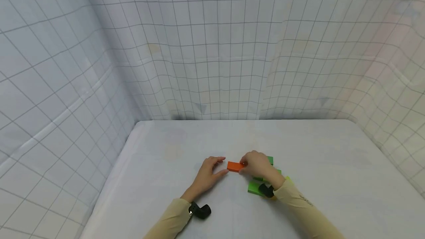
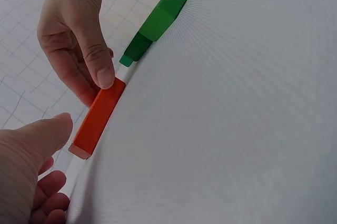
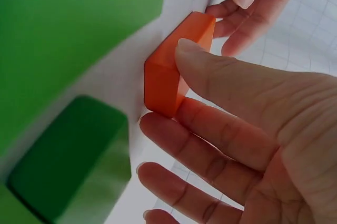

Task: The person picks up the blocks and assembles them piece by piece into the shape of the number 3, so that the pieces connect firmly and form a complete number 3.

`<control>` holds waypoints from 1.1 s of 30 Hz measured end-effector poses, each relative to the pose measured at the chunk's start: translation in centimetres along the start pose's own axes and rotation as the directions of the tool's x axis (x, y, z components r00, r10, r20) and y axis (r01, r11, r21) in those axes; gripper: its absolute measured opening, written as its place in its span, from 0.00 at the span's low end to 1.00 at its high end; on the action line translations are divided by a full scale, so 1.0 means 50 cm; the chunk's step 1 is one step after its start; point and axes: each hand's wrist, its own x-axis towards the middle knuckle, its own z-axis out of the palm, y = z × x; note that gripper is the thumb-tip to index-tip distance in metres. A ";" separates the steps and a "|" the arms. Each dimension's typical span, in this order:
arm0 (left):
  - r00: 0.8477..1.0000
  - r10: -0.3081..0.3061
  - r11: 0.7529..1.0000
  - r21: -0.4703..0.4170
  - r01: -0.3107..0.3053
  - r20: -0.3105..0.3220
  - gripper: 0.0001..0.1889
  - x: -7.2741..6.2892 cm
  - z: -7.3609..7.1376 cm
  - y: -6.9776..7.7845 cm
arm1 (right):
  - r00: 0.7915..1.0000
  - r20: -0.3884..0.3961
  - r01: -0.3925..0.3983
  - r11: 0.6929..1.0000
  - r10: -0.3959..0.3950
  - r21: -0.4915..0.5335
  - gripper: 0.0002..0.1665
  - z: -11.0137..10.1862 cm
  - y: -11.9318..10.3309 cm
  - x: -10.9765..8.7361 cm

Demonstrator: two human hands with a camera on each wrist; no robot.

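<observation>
An orange-red rectangular block (image 1: 234, 166) lies on the white table. My right hand (image 1: 257, 165) pinches its right end, with the thumb on the near side and fingers on the far side, as the right wrist view shows on the same block (image 3: 163, 82). Just off the block's left end is my left hand (image 1: 206, 174), thumb and fingers spread apart with nothing between them. Beneath and beside the right forearm are several green blocks, among them a bright green block (image 1: 255, 188) and a dark green block (image 3: 73, 155). The arm partly hides them.
A yellow piece (image 1: 287, 178) peeks out by the right sleeve. Black wrist cameras sit on both wrists, the left camera (image 1: 200, 211) close to the tabletop. White gridded cloth (image 1: 212, 65) hangs behind the table and along both sides.
</observation>
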 end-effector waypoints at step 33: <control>0.999 0.012 0.994 0.109 -0.017 0.051 0.16 -0.003 0.000 -0.005 | 0.991 -0.001 0.128 0.976 -0.130 0.177 0.20 0.004 0.022 -0.043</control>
